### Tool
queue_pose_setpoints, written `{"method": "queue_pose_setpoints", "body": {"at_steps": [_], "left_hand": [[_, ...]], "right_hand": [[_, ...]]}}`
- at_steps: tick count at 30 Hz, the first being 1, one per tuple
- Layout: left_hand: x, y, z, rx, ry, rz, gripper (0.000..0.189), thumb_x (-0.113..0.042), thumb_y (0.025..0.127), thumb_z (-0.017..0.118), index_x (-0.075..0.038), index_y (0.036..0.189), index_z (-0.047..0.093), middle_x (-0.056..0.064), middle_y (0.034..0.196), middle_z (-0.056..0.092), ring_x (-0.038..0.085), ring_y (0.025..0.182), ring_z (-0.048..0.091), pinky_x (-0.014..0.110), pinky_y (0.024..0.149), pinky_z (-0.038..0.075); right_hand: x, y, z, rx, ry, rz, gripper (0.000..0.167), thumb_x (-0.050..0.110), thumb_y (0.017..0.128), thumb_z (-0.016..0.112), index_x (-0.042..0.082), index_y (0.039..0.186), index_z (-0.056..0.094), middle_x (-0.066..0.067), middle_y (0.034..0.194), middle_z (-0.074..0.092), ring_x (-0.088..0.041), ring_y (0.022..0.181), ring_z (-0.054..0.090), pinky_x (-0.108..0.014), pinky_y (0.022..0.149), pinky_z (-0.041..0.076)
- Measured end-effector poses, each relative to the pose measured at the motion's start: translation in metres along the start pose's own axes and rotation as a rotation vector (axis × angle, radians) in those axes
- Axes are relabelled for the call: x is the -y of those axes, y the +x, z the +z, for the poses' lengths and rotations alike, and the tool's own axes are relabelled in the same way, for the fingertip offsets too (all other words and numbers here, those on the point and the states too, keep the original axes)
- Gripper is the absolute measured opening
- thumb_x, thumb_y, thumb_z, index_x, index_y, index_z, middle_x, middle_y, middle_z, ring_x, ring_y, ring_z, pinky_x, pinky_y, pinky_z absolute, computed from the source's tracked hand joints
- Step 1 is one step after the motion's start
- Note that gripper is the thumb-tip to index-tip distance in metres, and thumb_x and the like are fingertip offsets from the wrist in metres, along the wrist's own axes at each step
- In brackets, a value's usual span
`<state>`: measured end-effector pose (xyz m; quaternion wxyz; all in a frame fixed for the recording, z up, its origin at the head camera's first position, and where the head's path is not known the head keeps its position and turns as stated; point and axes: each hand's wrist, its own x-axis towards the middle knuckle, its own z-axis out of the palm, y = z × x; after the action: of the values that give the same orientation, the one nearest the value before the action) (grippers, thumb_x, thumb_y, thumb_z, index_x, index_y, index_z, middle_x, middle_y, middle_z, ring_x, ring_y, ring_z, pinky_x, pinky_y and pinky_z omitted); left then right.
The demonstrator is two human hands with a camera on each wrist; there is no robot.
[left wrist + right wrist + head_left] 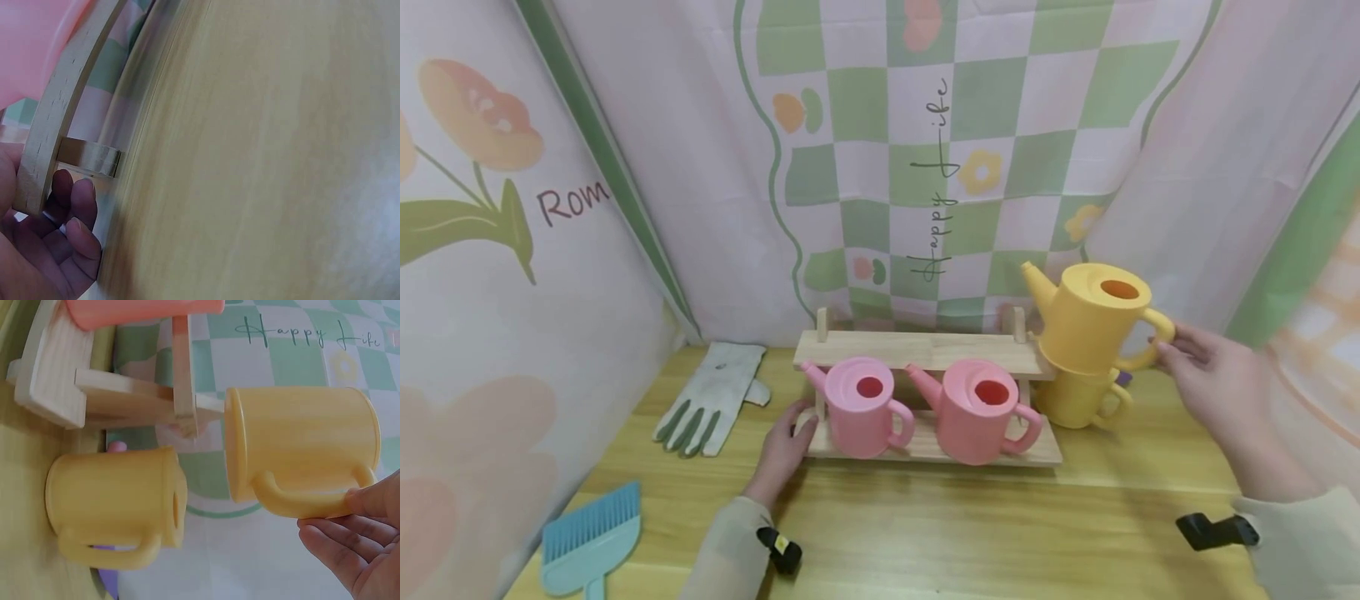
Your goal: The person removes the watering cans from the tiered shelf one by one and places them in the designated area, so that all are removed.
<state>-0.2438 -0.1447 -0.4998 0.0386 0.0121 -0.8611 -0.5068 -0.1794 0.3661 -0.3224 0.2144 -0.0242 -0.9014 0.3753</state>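
Observation:
My right hand (1221, 396) holds a yellow watering can (1086, 321) by its handle, raised at the right end of a two-tier wooden shelf (895, 352). In the right wrist view the thumb and fingers pinch that handle, and air shows between this can and a second yellow watering can (112, 494) on the table beside the shelf. My left hand (784, 457) grips the left end of the lower board (47, 131), fingers curled beneath it. On that tier stand a light pink watering can (857, 421) and a deeper pink watering can (970, 429), spouts to the left.
A white work glove (718, 396) with grey-green fingertips lies left of the shelf. Nearer, at the front left, is a blue brush (597, 533). Behind the yellow can on the table, something purple (1123, 378) peeks out. A patterned curtain (917, 167) hangs close behind the shelf.

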Motion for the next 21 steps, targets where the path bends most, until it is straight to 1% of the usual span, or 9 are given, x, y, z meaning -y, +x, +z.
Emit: {"method": "queue_pose_setpoints", "body": {"at_steps": [2, 5, 7, 9, 11, 12, 14, 18, 21], "left_hand": [[0.0, 0.0, 0.0, 0.006, 0.001, -0.012, 0.046, -0.031, 0.101, 0.054, -0.011, 0.141, 0.05, 0.015, 0.147, 0.045, 0.039, 0.131, 0.045, 0.054, 0.104, 0.039], [0.0, 0.001, 0.0, 0.007, 0.008, -0.007, 0.046, -0.031, 0.101, 0.053, -0.01, 0.141, 0.049, 0.016, 0.147, 0.045, 0.039, 0.131, 0.044, 0.055, 0.104, 0.039], [0.0, 0.001, 0.0, 0.009, 0.003, -0.017, 0.046, -0.031, 0.1, 0.054, -0.011, 0.141, 0.049, 0.015, 0.147, 0.045, 0.038, 0.132, 0.043, 0.054, 0.105, 0.038], [0.0, 0.001, 0.0, 0.01, -0.003, -0.019, 0.046, -0.031, 0.1, 0.054, -0.012, 0.141, 0.05, 0.016, 0.147, 0.045, 0.038, 0.132, 0.043, 0.054, 0.105, 0.038], [0.0, 0.001, 0.0, 0.012, -0.005, -0.023, 0.046, -0.031, 0.1, 0.054, -0.012, 0.142, 0.049, 0.016, 0.148, 0.044, 0.039, 0.132, 0.043, 0.054, 0.105, 0.038], [0.0, 0.001, 0.0, 0.012, -0.01, -0.029, 0.046, -0.031, 0.1, 0.054, -0.013, 0.141, 0.049, 0.015, 0.148, 0.044, 0.038, 0.132, 0.043, 0.054, 0.105, 0.038], [0.0, 0.001, 0.0, 0.01, -0.01, -0.026, 0.045, -0.031, 0.1, 0.054, -0.013, 0.141, 0.05, 0.015, 0.148, 0.044, 0.038, 0.132, 0.043, 0.054, 0.105, 0.038], [0.0, 0.001, 0.0, 0.009, -0.008, -0.018, 0.045, -0.031, 0.1, 0.055, -0.013, 0.141, 0.05, 0.015, 0.147, 0.045, 0.039, 0.132, 0.044, 0.054, 0.105, 0.038], [0.001, 0.001, 0.0, 0.007, -0.006, -0.014, 0.044, -0.031, 0.1, 0.054, -0.012, 0.14, 0.051, 0.015, 0.147, 0.045, 0.039, 0.131, 0.044, 0.054, 0.104, 0.039]], "right_hand": [[-0.003, -0.002, -0.003, -0.004, -0.004, -0.001, 0.051, 0.023, 0.099, 0.056, -0.012, 0.135, 0.046, -0.026, 0.12, 0.056, 0.024, 0.073, 0.052, -0.005, 0.061, 0.047], [-0.008, -0.005, -0.007, -0.018, -0.031, 0.004, 0.051, 0.026, 0.099, 0.057, -0.01, 0.135, 0.048, 0.0, 0.114, 0.065, 0.024, 0.071, 0.052, -0.008, 0.059, 0.049], [-0.013, -0.006, -0.011, -0.021, -0.028, 0.013, 0.053, 0.028, 0.099, 0.057, -0.008, 0.136, 0.048, 0.019, 0.108, 0.063, 0.025, 0.071, 0.051, -0.013, 0.087, 0.047], [-0.017, -0.007, -0.013, -0.018, -0.009, 0.028, 0.054, 0.029, 0.099, 0.058, -0.008, 0.137, 0.047, 0.035, 0.1, 0.055, 0.025, 0.073, 0.051, -0.012, 0.089, 0.045], [-0.021, -0.007, -0.016, -0.02, 0.002, 0.037, 0.054, 0.027, 0.099, 0.058, -0.009, 0.137, 0.045, 0.039, 0.096, 0.052, 0.026, 0.074, 0.049, -0.009, 0.091, 0.042], [-0.023, -0.008, -0.017, -0.025, 0.004, 0.041, 0.054, 0.027, 0.099, 0.058, -0.01, 0.137, 0.046, 0.037, 0.096, 0.054, 0.026, 0.075, 0.049, -0.007, 0.091, 0.04], [-0.026, -0.009, -0.02, -0.043, -0.031, 0.05, 0.053, 0.027, 0.098, 0.058, -0.01, 0.136, 0.047, 0.041, 0.091, 0.051, 0.027, 0.074, 0.047, -0.001, 0.063, 0.042], [-0.034, -0.012, -0.026, -0.102, -0.142, 0.032, 0.047, 0.025, 0.098, 0.058, -0.01, 0.129, 0.054, 0.049, 0.083, 0.043, 0.03, 0.067, 0.042, -0.002, 0.057, 0.038], [-0.04, -0.014, -0.031, -0.118, -0.184, 0.035, 0.045, 0.023, 0.098, 0.058, -0.012, 0.126, 0.055, 0.053, 0.079, 0.037, 0.03, 0.064, 0.039, -0.006, 0.051, 0.038]]}}
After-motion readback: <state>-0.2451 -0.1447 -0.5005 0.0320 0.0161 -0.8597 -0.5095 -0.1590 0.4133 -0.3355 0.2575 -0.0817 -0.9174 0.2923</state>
